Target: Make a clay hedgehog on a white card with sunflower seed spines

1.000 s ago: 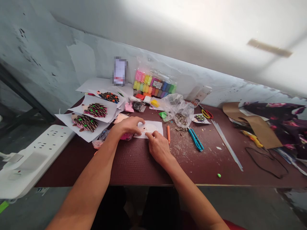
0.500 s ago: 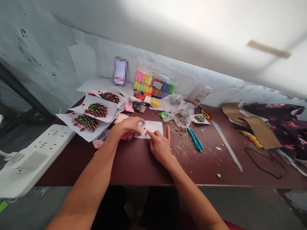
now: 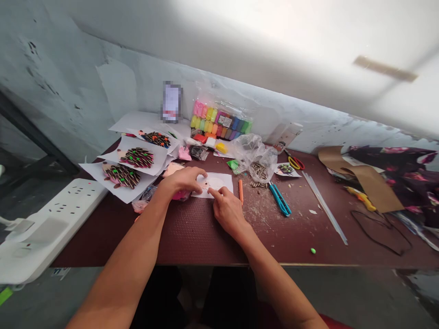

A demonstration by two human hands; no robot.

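Observation:
A white paper (image 3: 227, 182) lies on the brown table, bearing a flat pale clay shape (image 3: 216, 184) with a small dark dot near its left end. My left hand (image 3: 187, 179) arches over the paper's left side, thumb and index finger apart, with nothing seen between them. From the right, my right hand (image 3: 228, 208) presses its outstretched index fingertip on the lower edge of the clay; its other fingers are curled. What lies under that fingertip is hidden. An orange stick-like tool (image 3: 241, 191) lies just right of the paper.
Finished seed-and-clay hedgehogs (image 3: 137, 157) on paper lie at left, near a white power strip (image 3: 51, 224). Behind are clay packs (image 3: 221, 121) and a phone (image 3: 172, 103). Rightward are a bag of striped seeds (image 3: 259, 170), blue-handled pliers-like tool (image 3: 280, 199), scissors (image 3: 295, 163), glue sticks (image 3: 324, 208) and glue gun (image 3: 361, 198).
My right hand has shifted very slightly left, its index fingertip still on the clay's lower edge. My left hand has barely moved.

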